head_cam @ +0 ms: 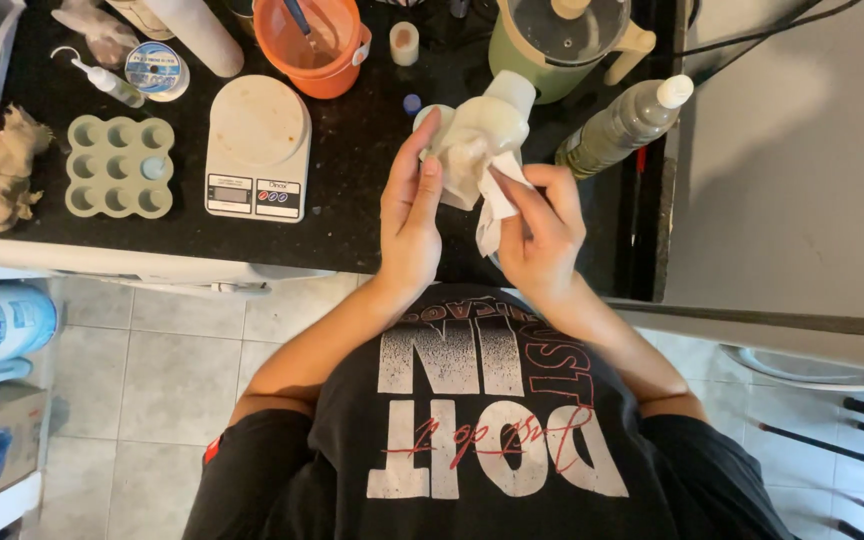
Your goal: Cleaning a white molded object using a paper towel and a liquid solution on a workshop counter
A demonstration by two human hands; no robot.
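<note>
While the left hand (pixel 410 215) steadied a white bottle (pixel 482 135) over the black desk (pixel 352 150), its fingers lay flat along the bottle's side, holding it more by pressure than by a clenched grip; the right hand (pixel 542 235) pinched a crumpled white tissue (pixel 495 200) against the bottle's lower part, fingers closed on the paper; the bottle stood tilted, just in front of a green jug (pixel 552 45), with a grey-green bottle (pixel 627 125) lying to its right and a white scale (pixel 257 150) well to its left; wiping the bottle clean seemed the step in hand; turning it under the tissue would call for a firm left grip.
</note>
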